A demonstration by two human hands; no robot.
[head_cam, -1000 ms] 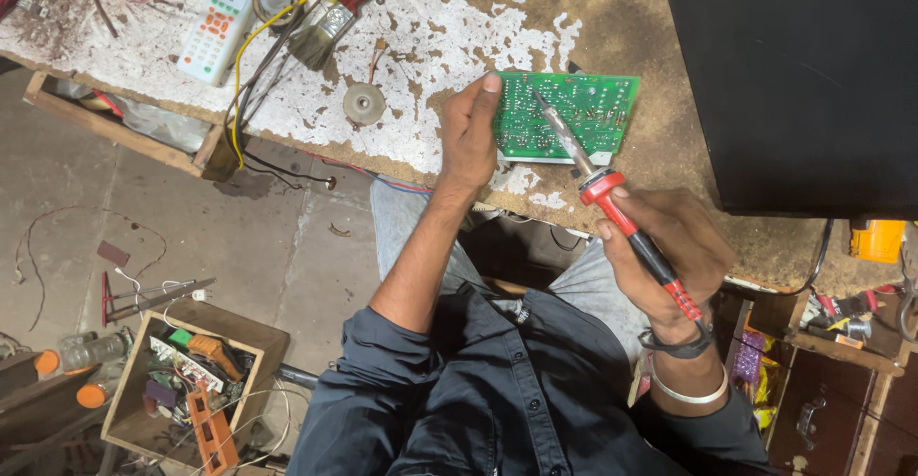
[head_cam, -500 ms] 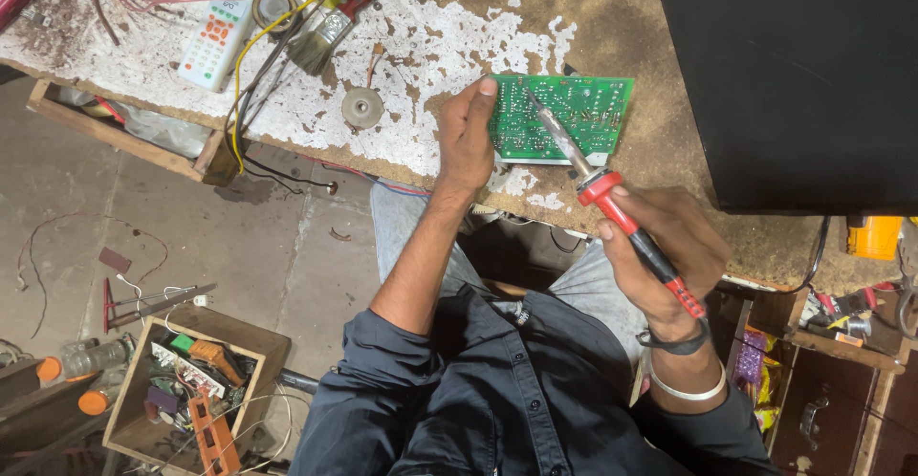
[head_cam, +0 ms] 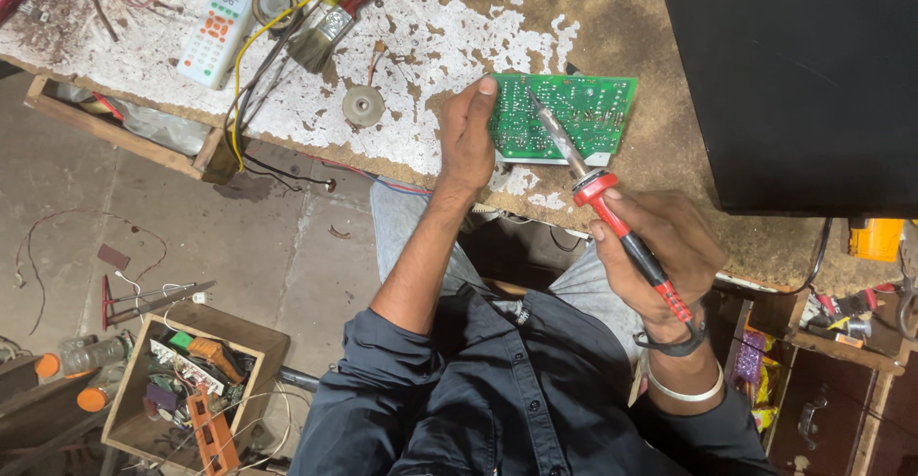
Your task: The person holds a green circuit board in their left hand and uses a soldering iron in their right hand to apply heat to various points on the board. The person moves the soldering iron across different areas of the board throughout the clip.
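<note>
Soldering at a worn wooden workbench (head_cam: 660, 36) with flaking white paint, seen from overhead. Left hand (head_cam: 466, 137) flat against the left edge of a green rectangular printed circuit board (head_cam: 593, 113), fingers mostly straight and resting on it rather than curled around it, the board lying near the bench's front edge. Right hand (head_cam: 660, 247) closed around the red-and-black plastic handle of a soldering iron (head_cam: 612, 213), metal shaft angled up and to the left, tip down on the board's surface near its middle. Dark long-sleeved shirt, a pale bangle and a dark band on the right wrist. Just left of the board, a small round grey metal disc (head_cam: 363, 106) on the benchtop; farther left, a white remote control with coloured buttons (head_cam: 216, 36), a flat paintbrush with a metal ferrule (head_cam: 316, 41), and a tangle of yellow, red and black wires (head_cam: 258, 46). Filling the upper right, a large black flat-sided box (head_cam: 794, 75) standing on the bench, close to the board's right edge. Down on the concrete floor at lower left, an open wooden crate of mixed electronic parts (head_cam: 191, 390), with loose wire and scraps nearby.
</note>
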